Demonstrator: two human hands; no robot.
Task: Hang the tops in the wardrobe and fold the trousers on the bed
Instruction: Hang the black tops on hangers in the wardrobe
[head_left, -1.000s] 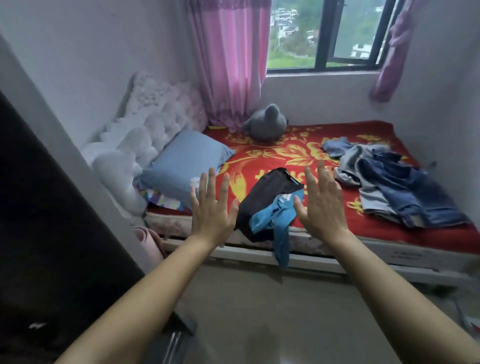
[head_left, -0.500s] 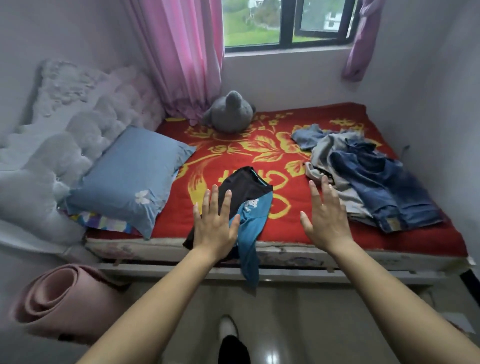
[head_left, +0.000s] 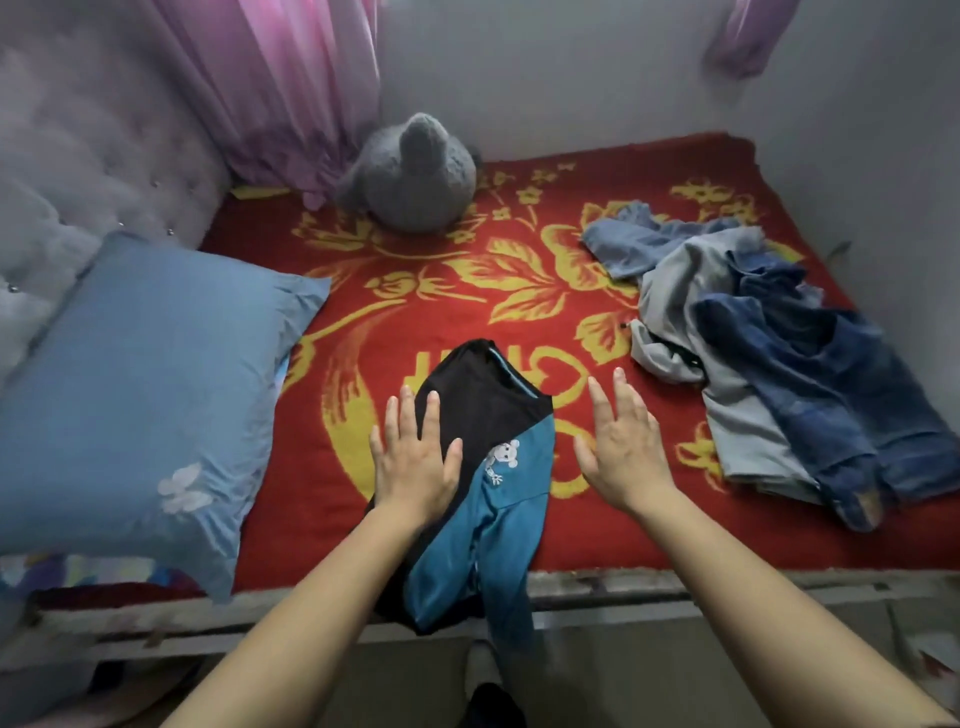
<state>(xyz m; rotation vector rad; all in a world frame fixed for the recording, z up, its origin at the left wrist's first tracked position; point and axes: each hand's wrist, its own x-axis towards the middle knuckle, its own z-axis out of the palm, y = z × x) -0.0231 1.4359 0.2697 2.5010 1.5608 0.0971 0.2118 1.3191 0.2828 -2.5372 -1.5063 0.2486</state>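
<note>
A black and teal top (head_left: 493, 441) with a small white mouse print lies at the near edge of the bed (head_left: 597, 587), one teal sleeve hanging over the side. My left hand (head_left: 413, 457) is flat with straight fingers over the top's black left part. Just right of the top, my right hand (head_left: 621, 449) hovers with spread fingers above the red blanket (head_left: 415, 322) and holds nothing. A heap of blue jeans and grey trousers (head_left: 779, 353) lies on the right of the bed.
A blue pillow (head_left: 140, 384) lies on the left against a padded grey headboard (head_left: 78, 166). A grey plush toy (head_left: 415, 176) sits at the back by the pink curtain (head_left: 280, 83). A grey wall (head_left: 883, 156) borders the bed on the right.
I have stepped up to the bed and my view has tipped down. Both hands moved forward and down; the left one now lies over the black and teal top.
</note>
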